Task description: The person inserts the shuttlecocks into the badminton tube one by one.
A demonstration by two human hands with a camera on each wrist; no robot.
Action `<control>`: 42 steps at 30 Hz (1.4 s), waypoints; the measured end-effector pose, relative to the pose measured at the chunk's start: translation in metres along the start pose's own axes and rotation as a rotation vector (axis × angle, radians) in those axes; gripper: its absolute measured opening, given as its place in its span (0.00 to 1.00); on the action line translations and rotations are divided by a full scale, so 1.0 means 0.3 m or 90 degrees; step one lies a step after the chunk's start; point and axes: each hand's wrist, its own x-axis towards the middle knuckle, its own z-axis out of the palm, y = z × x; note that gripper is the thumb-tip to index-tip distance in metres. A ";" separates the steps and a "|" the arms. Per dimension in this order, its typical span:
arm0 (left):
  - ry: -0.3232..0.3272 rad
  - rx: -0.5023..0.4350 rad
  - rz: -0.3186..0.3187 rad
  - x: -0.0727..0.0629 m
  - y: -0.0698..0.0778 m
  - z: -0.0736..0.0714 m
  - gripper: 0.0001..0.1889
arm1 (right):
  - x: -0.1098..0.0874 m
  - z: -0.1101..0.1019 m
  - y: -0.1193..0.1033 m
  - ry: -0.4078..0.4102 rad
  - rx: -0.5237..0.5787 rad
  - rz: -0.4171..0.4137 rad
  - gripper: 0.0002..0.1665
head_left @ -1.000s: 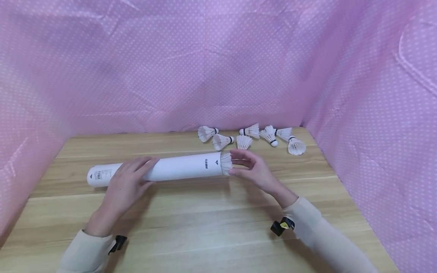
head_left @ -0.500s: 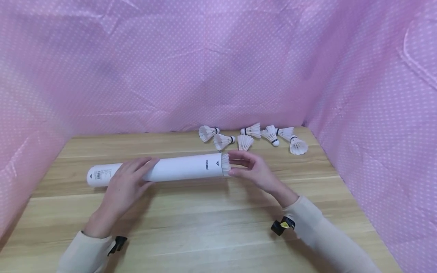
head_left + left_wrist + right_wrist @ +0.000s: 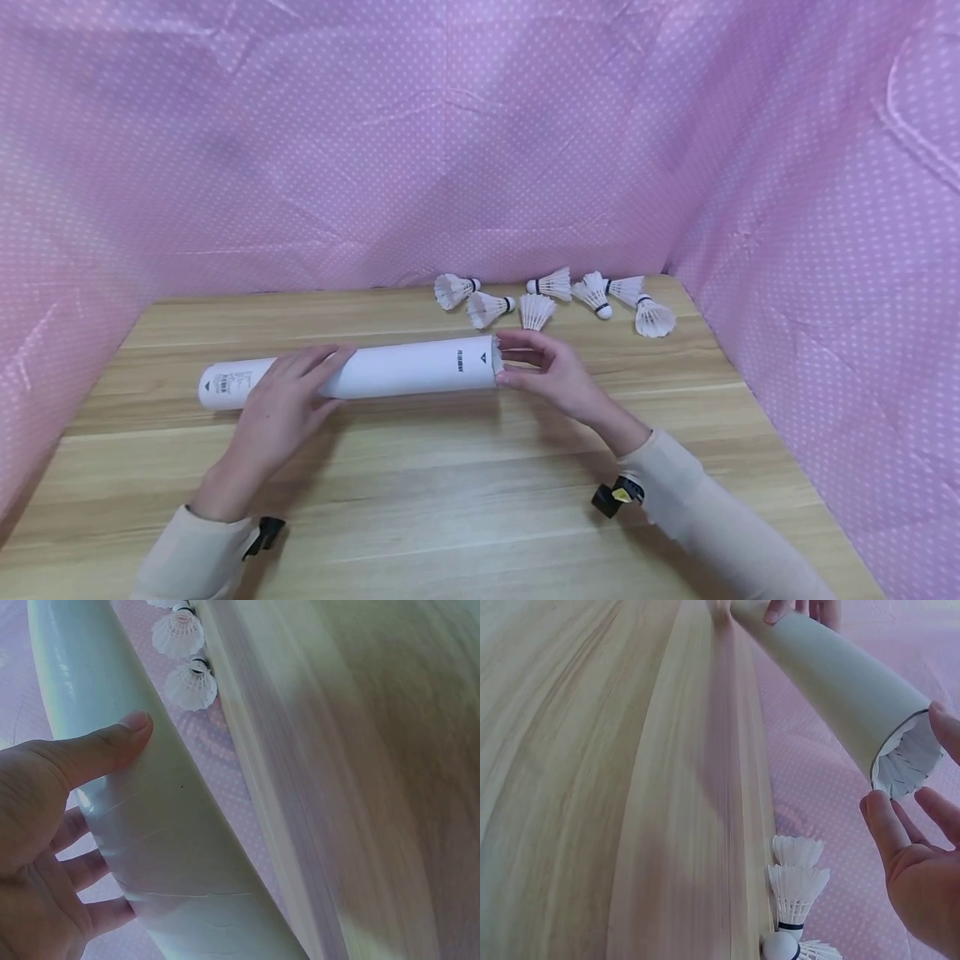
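A long white shuttlecock tube (image 3: 408,367) lies sideways over the table, its mouth towards the right. My left hand (image 3: 281,404) grips it near the left end; in the left wrist view the thumb (image 3: 112,750) presses along its side. At the mouth, my right hand (image 3: 551,375) pinches a white feather shuttlecock (image 3: 907,761) by its skirt, thumb and fingers on opposite sides of the rim. Only a narrow band of its feathers shows past the tube's edge; the cork is hidden inside.
Several loose shuttlecocks lie at the back right, among them one standing skirt-up (image 3: 537,312) close behind my right hand and one at the far right (image 3: 655,317). The wooden table (image 3: 420,500) meets pink dotted cloth (image 3: 420,167) at its back and sides.
The shuttlecock has slid further into the tube, so less of its skirt sticks out. The tube has shifted slightly right, and my right hand slightly left.
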 end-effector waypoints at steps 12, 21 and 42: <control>-0.001 0.004 -0.008 -0.003 0.001 -0.002 0.46 | 0.001 0.019 -0.016 -0.002 0.034 0.035 0.35; -0.005 0.008 -0.023 -0.008 0.012 -0.005 0.46 | -0.007 0.032 -0.031 -0.009 0.084 0.059 0.36; 0.004 0.014 -0.019 -0.021 0.005 -0.015 0.46 | -0.039 -0.011 0.012 0.016 -0.010 0.018 0.37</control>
